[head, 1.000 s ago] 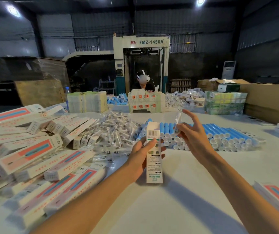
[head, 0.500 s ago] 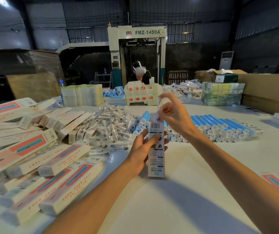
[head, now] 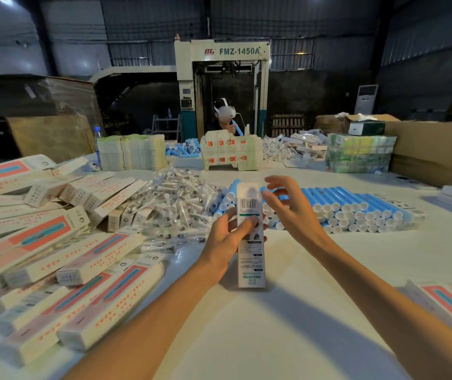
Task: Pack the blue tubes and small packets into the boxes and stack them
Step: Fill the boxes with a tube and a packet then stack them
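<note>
My left hand (head: 226,239) grips a tall white box (head: 250,264) that stands upright on the white table (head: 274,333). Just right of the box's top, my right hand (head: 288,209) hovers with fingers spread and holds nothing. Behind the hands, a row of blue tubes (head: 356,207) with white caps lies stacked on the table. A heap of small clear packets (head: 175,204) spreads to the left of the tubes.
Many closed white-and-pink boxes (head: 63,259) are piled at the left, and more boxes (head: 449,303) lie at the right edge. Flat carton stacks (head: 131,152) and another person (head: 226,116) sit across the table. Brown cartons (head: 433,149) stand at the far right.
My right hand pushed a small packet down into the top of the box, then let go and opened beside it. My left hand kept its hold on the box.
</note>
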### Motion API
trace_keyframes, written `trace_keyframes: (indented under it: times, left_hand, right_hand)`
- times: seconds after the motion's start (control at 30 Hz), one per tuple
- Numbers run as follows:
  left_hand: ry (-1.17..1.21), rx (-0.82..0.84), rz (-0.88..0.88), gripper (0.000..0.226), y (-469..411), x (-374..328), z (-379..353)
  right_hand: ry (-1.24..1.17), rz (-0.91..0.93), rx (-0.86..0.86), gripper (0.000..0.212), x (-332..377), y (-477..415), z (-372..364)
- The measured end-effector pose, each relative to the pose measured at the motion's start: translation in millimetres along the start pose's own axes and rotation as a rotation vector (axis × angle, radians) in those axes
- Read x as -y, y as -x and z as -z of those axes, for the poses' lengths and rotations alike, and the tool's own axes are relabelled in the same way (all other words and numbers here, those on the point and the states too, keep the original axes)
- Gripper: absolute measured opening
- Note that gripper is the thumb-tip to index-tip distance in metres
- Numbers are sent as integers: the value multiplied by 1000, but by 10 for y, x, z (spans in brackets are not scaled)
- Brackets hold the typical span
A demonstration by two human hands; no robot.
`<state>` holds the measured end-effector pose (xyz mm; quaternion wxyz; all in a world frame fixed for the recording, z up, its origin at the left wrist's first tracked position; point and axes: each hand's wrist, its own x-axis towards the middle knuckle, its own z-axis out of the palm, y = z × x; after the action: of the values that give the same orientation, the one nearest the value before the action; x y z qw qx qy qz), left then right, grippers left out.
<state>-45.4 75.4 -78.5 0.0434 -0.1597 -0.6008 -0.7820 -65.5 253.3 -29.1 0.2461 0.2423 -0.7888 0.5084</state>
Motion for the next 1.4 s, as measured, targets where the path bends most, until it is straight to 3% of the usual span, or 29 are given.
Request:
trace_keyframes:
  times: [0.17, 0.5, 0.7, 0.83, 0.97, 1.07, 1.23, 1.4]
  left_hand:
    - [-77, 8, -134, 65, 49, -73, -30]
    - [-271, 47, -233, 40, 80, -122, -32]
    - [-327, 40, -249, 41, 77, -141, -34]
    - [-330, 63, -256, 42, 101, -154, -51]
    - [-322, 54, -262, 48, 113, -126, -94]
    - [-227, 79, -211, 47, 138, -77, -162]
    - [-272, 76, -184, 84, 165, 6, -197]
    - [-374, 30, -226, 90, 129, 27, -122]
  right_hand:
    - [-266, -59, 120, 33, -51, 245, -113]
    - [-266, -125, 199, 27, -45, 220, -50]
    - [-350, -138, 52, 15, 31, 0, 71]
    - [-249, -183, 223, 23, 79, -185, 158]
    - [-101, 22, 210, 6, 77, -211, 194]
    - [64, 132, 189, 16, 71, -189, 195]
    - [162, 142, 228, 22, 39, -177, 183]
    - [-81, 2, 293, 13, 11, -91, 194]
